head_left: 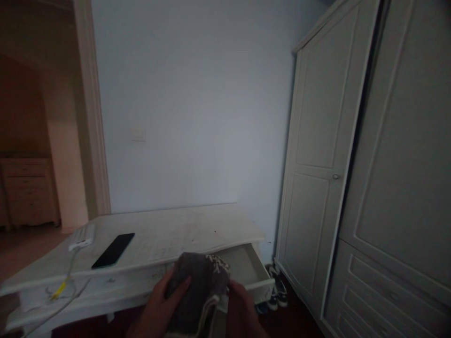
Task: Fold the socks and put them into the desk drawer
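Observation:
A folded dark grey cloth (197, 291) with a light edge and a black-and-white patterned patch is held up in front of me, at the bottom middle. My left hand (164, 300) grips its left side, with the thumb lying across the front. At the right side, my right hand (243, 305) closes on the cloth's edge; its fingertips are partly hidden. Behind the cloth, a drawer (262, 284) of the white table is pulled out, and the cloth covers part of it.
On the white table (176, 230) lie a black phone (113, 250) and a white power strip (82, 236) with a cable hanging down. Shoes (278, 291) stand on the floor between the drawer and a white wardrobe (317, 188). A doorway opens at left.

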### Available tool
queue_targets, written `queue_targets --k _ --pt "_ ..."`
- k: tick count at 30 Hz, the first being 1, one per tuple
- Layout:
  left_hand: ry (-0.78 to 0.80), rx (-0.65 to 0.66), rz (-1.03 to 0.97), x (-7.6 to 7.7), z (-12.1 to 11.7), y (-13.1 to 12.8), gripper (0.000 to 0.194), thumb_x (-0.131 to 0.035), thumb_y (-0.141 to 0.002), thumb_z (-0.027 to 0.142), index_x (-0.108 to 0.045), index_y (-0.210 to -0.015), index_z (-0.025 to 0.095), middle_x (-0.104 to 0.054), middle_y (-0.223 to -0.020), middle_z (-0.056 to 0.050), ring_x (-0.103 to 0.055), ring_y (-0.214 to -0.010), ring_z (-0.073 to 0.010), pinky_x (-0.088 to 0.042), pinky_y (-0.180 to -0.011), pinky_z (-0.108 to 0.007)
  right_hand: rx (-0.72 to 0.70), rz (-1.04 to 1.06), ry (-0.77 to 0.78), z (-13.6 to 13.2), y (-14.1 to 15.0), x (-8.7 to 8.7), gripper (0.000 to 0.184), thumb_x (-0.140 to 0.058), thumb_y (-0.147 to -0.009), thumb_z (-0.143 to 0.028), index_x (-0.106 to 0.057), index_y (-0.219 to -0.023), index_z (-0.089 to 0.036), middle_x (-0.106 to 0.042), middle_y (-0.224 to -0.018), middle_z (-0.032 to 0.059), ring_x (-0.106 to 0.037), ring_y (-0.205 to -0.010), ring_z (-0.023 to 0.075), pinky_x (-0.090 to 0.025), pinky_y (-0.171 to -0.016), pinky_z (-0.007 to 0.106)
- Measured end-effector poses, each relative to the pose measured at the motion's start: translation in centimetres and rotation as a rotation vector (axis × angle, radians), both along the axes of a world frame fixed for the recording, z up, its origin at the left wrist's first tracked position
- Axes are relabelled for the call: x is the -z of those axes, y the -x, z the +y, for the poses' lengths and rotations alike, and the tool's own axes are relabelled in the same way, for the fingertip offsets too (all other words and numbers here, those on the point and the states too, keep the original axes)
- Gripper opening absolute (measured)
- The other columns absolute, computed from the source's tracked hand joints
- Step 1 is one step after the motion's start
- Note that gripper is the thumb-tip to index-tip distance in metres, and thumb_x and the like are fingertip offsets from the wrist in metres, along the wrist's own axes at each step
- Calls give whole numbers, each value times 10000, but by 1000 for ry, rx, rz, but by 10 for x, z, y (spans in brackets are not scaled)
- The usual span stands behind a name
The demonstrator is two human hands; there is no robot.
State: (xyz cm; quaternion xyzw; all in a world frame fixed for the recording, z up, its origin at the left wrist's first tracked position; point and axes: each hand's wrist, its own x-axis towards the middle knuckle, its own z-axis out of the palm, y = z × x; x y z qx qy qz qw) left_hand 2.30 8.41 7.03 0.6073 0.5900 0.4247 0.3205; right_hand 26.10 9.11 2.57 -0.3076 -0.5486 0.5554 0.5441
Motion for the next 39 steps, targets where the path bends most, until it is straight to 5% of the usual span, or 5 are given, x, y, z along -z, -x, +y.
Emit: queue_targets --k 13,19,24,29,39 --pt "-322 119 219 -93 35 -12 432 -523 -979 527 -711 -1216 218 -768 -1241 -86 -684 -1183 -299 -539 -1068 -419 174 -98 -68 59 -28 -36 528 -895 -700 -556 -752 -1046 -184 -801 -1045 110 -737 -1011 341 -568 -908 453" --pt "-105 322 911 -50 -5 -29 584 -587 -803 106 -693 -1337 319 -634 -1480 -77 -551 -1392 -346 -431 -1183 -511 409 -779 -327 71 -82 -25 268 -654 -855 -393 -751 -1016 -202 -779 -1058 108 -702 -1003 289 -509 -938 408" --pt "152 472 871 -13 -16 -37 585 -813 -741 382 -689 -1308 313 -562 -1586 -74 -519 -1444 -389 -448 -1185 -477 330 -1193 -304 63 -90 -18 184 -613 -906 -305 -730 -1007 -205 -771 -1048 73 -689 -992 234 -454 -881 318" --pt "30 379 918 -4 11 -47 877 -820 -711 370 -539 -1527 216 -467 -1671 -130 -382 -1552 -371 -262 -1296 -458 313 -1333 -228 60 -74 -28 216 -594 -961 -349 -740 -1032 -206 -781 -1026 75 -693 -967 224 -417 -813 292" --pt "116 350 999 2 13 -55 712 -757 -697 316 -661 -1400 258 -762 -1335 -100 -694 -1242 -360 -490 -1062 -423 265 -1460 -145 64 -72 -34 333 -574 -969 -444 -804 -1040 -214 -810 -1077 132 -741 -1036 293 -471 -840 340"
